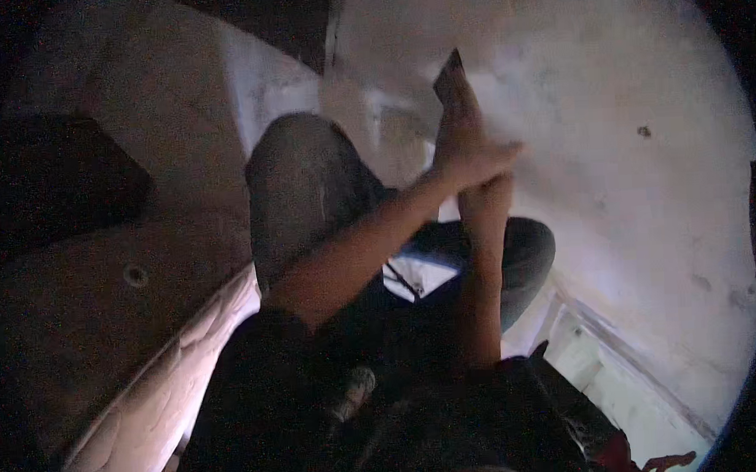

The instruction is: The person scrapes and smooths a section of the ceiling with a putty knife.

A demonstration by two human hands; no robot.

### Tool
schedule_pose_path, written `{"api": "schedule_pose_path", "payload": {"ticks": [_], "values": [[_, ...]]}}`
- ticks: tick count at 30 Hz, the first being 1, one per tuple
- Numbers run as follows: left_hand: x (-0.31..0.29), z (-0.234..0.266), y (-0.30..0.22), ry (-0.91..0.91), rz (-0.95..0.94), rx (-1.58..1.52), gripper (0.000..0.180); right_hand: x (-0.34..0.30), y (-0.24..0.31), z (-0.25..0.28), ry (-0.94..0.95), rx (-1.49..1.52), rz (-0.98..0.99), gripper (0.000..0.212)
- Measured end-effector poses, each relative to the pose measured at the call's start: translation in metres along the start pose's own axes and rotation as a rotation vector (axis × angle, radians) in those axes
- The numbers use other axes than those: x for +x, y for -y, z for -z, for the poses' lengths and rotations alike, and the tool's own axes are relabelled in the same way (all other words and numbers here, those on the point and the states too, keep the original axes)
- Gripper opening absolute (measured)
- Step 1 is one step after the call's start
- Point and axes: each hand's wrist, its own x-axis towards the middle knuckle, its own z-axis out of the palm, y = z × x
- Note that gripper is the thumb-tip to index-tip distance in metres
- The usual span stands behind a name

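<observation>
Between the bent legs (296, 189), a pale surface (437, 276) shows; against it, a thin dark thing (403, 280), its contact too dim to tell.

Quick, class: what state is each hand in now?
Left hand: blurred; open or closed cannot be told.
Right hand: partly hidden by the left, grip unclear; dark flat object juts beyond both.

Flat object (447, 82), one: dark, angular, kind unclear; held aloft at the fingers (460, 113), pointed corner uppermost, slightly tilted.
</observation>
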Motion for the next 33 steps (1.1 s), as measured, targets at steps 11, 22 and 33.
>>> {"api": "schedule_pose_path", "payload": {"ticks": [11, 22, 33], "values": [[0.007, -0.003, 0.006, 0.112, 0.089, -0.034, 0.136, 0.007, -0.007, -0.002, -0.033, -0.010, -0.044, 0.028], [0.018, 0.000, 0.001, 0.086, -0.056, -0.022, 0.134, 0.015, -0.009, -0.001, -0.108, -0.053, 0.060, 0.024], [0.022, -0.001, -0.002, -0.071, 0.008, 0.047, 0.140, 0.011, -0.003, -0.002, -0.135, 0.003, 0.054, 0.023]]}}
